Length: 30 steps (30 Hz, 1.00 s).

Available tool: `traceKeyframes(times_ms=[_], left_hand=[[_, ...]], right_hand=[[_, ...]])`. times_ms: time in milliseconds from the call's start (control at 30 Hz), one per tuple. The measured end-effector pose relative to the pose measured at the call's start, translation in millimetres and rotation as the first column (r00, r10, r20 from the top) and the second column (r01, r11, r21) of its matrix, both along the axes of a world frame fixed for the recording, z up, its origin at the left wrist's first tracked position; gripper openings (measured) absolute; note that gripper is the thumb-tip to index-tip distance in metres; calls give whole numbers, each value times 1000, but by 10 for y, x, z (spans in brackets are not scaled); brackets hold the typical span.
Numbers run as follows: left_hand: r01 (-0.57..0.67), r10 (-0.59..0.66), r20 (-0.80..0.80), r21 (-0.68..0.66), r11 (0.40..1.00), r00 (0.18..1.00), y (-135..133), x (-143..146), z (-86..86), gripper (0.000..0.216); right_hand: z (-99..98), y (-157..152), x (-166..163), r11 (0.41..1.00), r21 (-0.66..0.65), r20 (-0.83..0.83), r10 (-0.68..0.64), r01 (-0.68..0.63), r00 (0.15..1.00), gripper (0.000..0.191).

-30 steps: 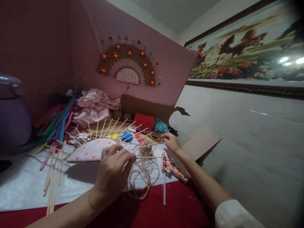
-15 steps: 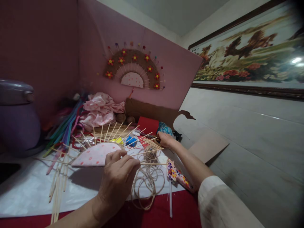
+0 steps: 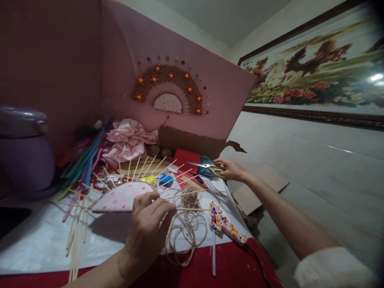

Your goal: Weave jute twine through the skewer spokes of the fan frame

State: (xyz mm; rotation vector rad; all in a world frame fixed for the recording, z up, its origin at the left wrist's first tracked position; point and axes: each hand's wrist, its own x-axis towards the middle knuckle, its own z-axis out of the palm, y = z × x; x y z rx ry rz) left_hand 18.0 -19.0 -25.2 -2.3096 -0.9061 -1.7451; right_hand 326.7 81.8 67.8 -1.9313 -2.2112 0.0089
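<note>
My left hand [image 3: 150, 224] is closed on the right end of a half-circle fabric piece [image 3: 120, 197], white with pink dots. Thin wooden sticks [image 3: 132, 170] fan out from its curved edge, and one stick points right from beside my fingers. Above the table at the right, my right hand [image 3: 232, 169] grips scissors [image 3: 207, 165] by the gold handles, blades pointing left. Below the sticks lies a ball of twine [image 3: 190, 194] with loose loops in front of it. A flower-patterned glue gun [image 3: 223, 224] rests to the right of the twine, a clear glue stick protruding from it.
Loose sticks [image 3: 75, 240] lie at the left on the white sheet [image 3: 36, 240]. Behind are crumpled dotted cloth [image 3: 127, 140], red card [image 3: 185, 158], blue yarn [image 3: 206, 161] and pipe cleaners [image 3: 87, 160]. A purple container [image 3: 25, 160] stands at far left. A finished-looking fan decoration [image 3: 168, 86] hangs behind.
My right hand has lifted the scissors from beside the blue yarn and moved them up and right. My left hand and the fabric piece have hardly moved.
</note>
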Motion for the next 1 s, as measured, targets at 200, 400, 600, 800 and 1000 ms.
traceKeyframes(times_ms=[200, 400, 600, 800, 1000], left_hand=[[-6, 5, 34, 30, 1000, 999, -34, -35, 59, 14], [-5, 1, 66, 59, 998, 998, -47, -68, 83, 18], [17, -21, 70, 63, 998, 997, -56, -99, 87, 24], [19, -21, 50, 43, 999, 999, -71, -111, 82, 24], [14, -16, 46, 42, 999, 999, -77, -114, 99, 23]], right_hand=[[254, -926, 360, 997, -68, -530, -70, 40, 845, 45], [-25, -1635, 92, 878, -478, -523, -300, 18, 798, 18], [-356, -1767, -269, 848, -518, -607, -271, -114, 747, 25], [-404, -1697, -498, 837, -492, -692, -212, -237, 690, 38], [-415, -1627, -643, 856, -436, -737, -161, -278, 657, 44]])
